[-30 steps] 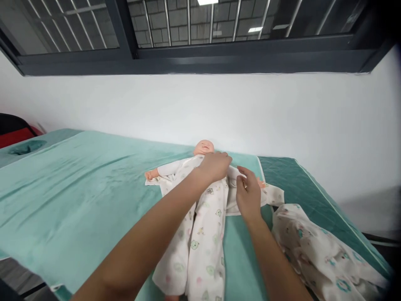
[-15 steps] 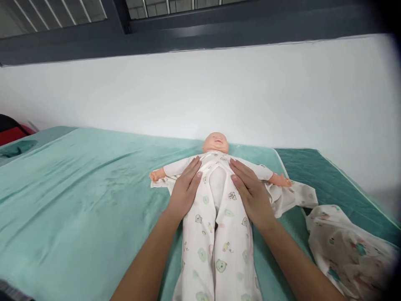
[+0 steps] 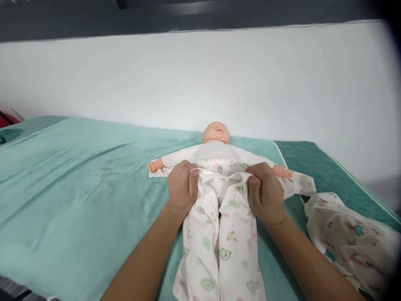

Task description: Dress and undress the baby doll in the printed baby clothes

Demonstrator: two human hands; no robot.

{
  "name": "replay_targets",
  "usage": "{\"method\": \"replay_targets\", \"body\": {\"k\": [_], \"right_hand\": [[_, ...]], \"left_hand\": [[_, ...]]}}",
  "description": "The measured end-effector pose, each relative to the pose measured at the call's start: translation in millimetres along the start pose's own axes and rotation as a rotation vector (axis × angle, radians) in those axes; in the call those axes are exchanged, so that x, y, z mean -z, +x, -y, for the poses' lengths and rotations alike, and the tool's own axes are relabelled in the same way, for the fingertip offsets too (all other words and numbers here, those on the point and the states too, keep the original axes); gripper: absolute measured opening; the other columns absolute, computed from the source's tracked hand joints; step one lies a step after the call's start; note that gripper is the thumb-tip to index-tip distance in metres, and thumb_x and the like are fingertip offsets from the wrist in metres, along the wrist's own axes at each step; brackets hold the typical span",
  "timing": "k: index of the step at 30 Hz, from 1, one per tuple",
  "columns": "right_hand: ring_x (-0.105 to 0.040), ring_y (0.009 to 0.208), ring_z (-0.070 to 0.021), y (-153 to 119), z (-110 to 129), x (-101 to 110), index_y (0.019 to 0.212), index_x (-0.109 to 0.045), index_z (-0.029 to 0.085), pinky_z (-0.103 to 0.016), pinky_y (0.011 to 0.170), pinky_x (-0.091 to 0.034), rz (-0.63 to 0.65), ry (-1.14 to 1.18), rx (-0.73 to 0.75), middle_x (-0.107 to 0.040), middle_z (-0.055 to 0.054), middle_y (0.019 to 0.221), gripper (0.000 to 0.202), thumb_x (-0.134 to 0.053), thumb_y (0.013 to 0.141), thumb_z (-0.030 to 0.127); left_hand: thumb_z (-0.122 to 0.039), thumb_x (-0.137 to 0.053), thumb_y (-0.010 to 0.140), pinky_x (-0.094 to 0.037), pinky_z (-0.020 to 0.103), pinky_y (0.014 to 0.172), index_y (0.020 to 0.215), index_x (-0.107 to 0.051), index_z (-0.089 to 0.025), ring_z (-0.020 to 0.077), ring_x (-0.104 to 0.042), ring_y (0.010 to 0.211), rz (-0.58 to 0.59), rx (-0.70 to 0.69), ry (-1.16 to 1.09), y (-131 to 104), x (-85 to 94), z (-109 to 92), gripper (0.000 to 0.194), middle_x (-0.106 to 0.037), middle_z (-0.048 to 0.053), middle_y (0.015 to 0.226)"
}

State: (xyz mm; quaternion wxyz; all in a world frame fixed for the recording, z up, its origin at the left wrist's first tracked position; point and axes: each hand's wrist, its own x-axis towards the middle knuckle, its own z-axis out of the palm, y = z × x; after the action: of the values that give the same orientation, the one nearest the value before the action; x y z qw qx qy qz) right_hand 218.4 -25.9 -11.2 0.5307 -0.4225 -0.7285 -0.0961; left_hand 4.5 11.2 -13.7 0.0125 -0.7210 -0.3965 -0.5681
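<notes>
A baby doll (image 3: 216, 132) lies on its back with its arms spread, wearing a plain white long-sleeved top. White printed pants (image 3: 230, 234) cover its lower body and legs. My left hand (image 3: 182, 188) is closed on the left side of the waistband, thumb on top. On the right side of that waistband my right hand (image 3: 265, 193) is closed in the same way. Between the hands the upper edge of the pants is lifted and gapes. Printed cloth shows beneath the doll's arms.
A light green blanket (image 3: 84, 188) covers the bed, with a darker green cover (image 3: 316, 163) at the right. A crumpled printed garment (image 3: 351, 242) lies at the lower right. The white wall (image 3: 188, 79) rises behind the doll's head.
Both hands have gone from lying flat on the doll's chest to gripping the waistband, which has come down from the chest and uncovered the white top. The view has tilted lower.
</notes>
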Motion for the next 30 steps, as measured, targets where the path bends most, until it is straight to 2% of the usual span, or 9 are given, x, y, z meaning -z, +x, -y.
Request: {"method": "replay_targets", "body": {"k": [2, 5, 8, 13, 18, 23, 27, 30], "right_hand": [[-0.057, 0.085, -0.0217, 2, -1, -1, 0.101, -0.057, 0.024, -0.039, 0.077, -0.047, 0.101, 0.019, -0.072, -0.060, -0.006, 0.088, 0.013, -0.045, 0.097, 0.024], [-0.054, 0.104, -0.0241, 7, -2, -3, 0.114, -0.058, 0.025, -0.042, 0.091, -0.045, 0.203, 0.052, -0.134, -0.058, -0.007, 0.108, 0.020, -0.053, 0.095, 0.032], [-0.050, 0.114, -0.0260, 11, -4, -5, 0.118, -0.057, 0.026, -0.045, 0.099, -0.041, 0.249, 0.039, -0.167, -0.055, -0.008, 0.118, 0.029, -0.059, 0.092, 0.039], [-0.045, 0.125, -0.0283, 12, -11, -7, 0.124, -0.053, 0.028, -0.048, 0.107, -0.035, 0.301, 0.047, -0.133, -0.053, -0.008, 0.130, 0.041, -0.064, 0.088, 0.044], [-0.039, 0.134, -0.0291, 13, -13, -8, 0.119, -0.048, 0.028, -0.050, 0.110, -0.032, 0.346, 0.085, -0.123, -0.048, -0.009, 0.139, 0.046, -0.070, 0.083, 0.047], [-0.030, 0.140, -0.0318, 13, -9, -8, 0.110, -0.046, 0.028, -0.053, 0.111, -0.031, 0.387, 0.091, -0.137, -0.040, -0.009, 0.147, 0.045, -0.073, 0.079, 0.048], [-0.037, 0.133, -0.0318, 13, -3, -8, 0.091, -0.046, 0.025, -0.050, 0.105, -0.035, 0.365, 0.040, -0.128, -0.041, -0.009, 0.144, 0.036, -0.075, 0.078, 0.043], [-0.043, 0.122, -0.0306, 14, 3, -8, 0.081, -0.043, 0.024, -0.049, 0.098, -0.037, 0.330, -0.029, -0.091, -0.048, -0.008, 0.135, 0.035, -0.075, 0.078, 0.038]], "left_hand": [[-0.034, -0.040, 0.099, -0.046, 0.030, 0.070, 0.096, -0.058, -0.023, 0.0159, -0.058, 0.076, 0.084, 0.057, -0.045, 3, 1.4, 2, 0.021, -0.061, 0.002, 0.081], [-0.036, -0.048, 0.097, -0.048, 0.034, 0.086, 0.111, -0.059, -0.023, 0.0182, -0.058, 0.096, 0.207, 0.090, -0.074, 9, 3.2, 6, 0.022, -0.062, 0.005, 0.099], [-0.034, -0.052, 0.095, -0.043, 0.038, 0.101, 0.112, -0.060, -0.024, 0.0199, -0.053, 0.113, 0.295, 0.097, -0.077, 11, 3.3, 6, 0.022, -0.059, 0.007, 0.114], [-0.036, -0.065, 0.087, -0.037, 0.042, 0.111, 0.116, -0.058, -0.026, 0.0224, -0.046, 0.129, 0.359, 0.152, -0.125, 11, 2.3, 4, 0.031, -0.052, 0.008, 0.132], [-0.032, -0.072, 0.081, -0.041, 0.043, 0.107, 0.107, -0.055, -0.026, 0.0240, -0.043, 0.133, 0.390, 0.168, -0.159, 12, 3.1, 3, 0.032, -0.049, 0.008, 0.138], [-0.031, -0.074, 0.079, -0.041, 0.043, 0.105, 0.095, -0.054, -0.024, 0.0240, -0.042, 0.132, 0.428, 0.100, -0.133, 13, 4.6, 4, 0.026, -0.050, 0.007, 0.137], [-0.023, -0.071, 0.080, -0.038, 0.042, 0.106, 0.083, -0.048, -0.023, 0.0228, -0.043, 0.126, 0.409, -0.026, -0.075, 14, 6.6, 0, 0.023, -0.054, 0.005, 0.131], [-0.014, -0.065, 0.080, -0.041, 0.039, 0.098, 0.081, -0.046, -0.023, 0.0215, -0.049, 0.113, 0.412, -0.116, -0.027, 14, 7.3, -1, 0.021, -0.061, 0.004, 0.115]]}}
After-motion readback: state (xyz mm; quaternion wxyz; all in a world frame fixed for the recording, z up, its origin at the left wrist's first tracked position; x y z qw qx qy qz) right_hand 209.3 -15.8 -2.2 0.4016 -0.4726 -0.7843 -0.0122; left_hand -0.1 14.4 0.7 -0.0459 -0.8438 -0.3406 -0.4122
